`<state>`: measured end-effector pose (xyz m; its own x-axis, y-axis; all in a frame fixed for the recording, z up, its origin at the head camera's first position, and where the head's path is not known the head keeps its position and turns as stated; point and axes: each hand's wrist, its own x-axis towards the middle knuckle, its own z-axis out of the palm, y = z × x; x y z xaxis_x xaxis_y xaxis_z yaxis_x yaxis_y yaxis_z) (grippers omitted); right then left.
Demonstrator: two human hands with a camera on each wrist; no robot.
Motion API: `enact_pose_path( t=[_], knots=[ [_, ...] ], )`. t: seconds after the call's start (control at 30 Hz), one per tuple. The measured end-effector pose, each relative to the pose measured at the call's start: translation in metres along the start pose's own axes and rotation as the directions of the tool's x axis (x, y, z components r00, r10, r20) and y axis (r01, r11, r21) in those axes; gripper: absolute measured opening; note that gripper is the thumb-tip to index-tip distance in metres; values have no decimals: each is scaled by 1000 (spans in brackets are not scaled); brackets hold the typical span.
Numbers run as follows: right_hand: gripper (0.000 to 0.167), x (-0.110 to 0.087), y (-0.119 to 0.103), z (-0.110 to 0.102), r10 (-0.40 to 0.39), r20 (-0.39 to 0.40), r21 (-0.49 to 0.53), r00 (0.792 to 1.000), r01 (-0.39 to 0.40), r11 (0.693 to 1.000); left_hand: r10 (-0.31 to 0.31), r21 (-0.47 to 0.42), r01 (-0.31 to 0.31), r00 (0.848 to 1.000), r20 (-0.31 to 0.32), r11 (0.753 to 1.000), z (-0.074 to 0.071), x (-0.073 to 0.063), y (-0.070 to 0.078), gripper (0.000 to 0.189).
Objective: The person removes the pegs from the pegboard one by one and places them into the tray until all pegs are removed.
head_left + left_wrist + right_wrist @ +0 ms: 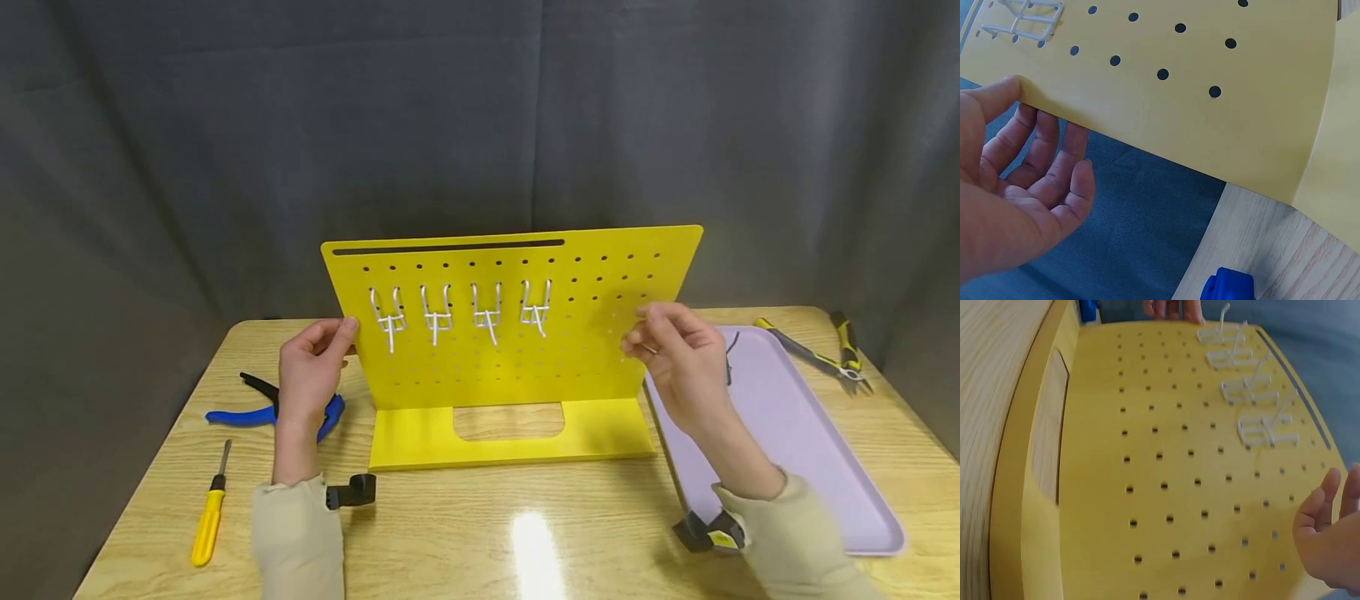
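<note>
A yellow pegboard point(480, 350) stands upright on its folded base, which has a cut-out. Several white double-prong hooks point(436, 320) hang in a row across its upper left and middle. At the board's left edge, my left hand point(311, 358) grips it, thumb on the front face and fingers behind, as the left wrist view shows. My right hand point(678, 358) is in front of the board's right side, fingers loosely bent and nothing seen between them. In the right wrist view, bare rows of holes lie beside that hand point(1332, 534).
Left of the board lie a blue-and-black handled tool point(255, 415), partly behind my left arm, and a yellow screwdriver point(210, 521). At right is a lilac tray point(817, 467) with a thin dark item point(729, 358) in it. Yellow-and-black pliers point(806, 354) lie beyond it.
</note>
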<state>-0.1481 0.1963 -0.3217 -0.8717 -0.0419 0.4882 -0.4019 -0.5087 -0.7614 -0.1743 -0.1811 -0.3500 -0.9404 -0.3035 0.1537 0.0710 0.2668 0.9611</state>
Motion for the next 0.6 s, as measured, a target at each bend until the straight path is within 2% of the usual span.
enact_pose_path(
  t=[0.2,0.3,0.43,0.6],
  knots=[
    [20,-2,16,20,84,67,-38,994,-82,996,-4,0,4,1000,-2,1000,-1,-1,0,45],
    [18,-3,23,28,147,69,-87,987,-141,986,-5,4,5,1000,-2,1000,-1,-2,2,44],
    [21,-1,29,36,186,76,-144,980,-174,974,-1,-5,1,1000,10,1000,0,-2,3,44],
    [25,4,34,42,240,115,-301,964,-197,933,-11,-8,11,1000,7,1000,0,-1,2,44]
  ],
)
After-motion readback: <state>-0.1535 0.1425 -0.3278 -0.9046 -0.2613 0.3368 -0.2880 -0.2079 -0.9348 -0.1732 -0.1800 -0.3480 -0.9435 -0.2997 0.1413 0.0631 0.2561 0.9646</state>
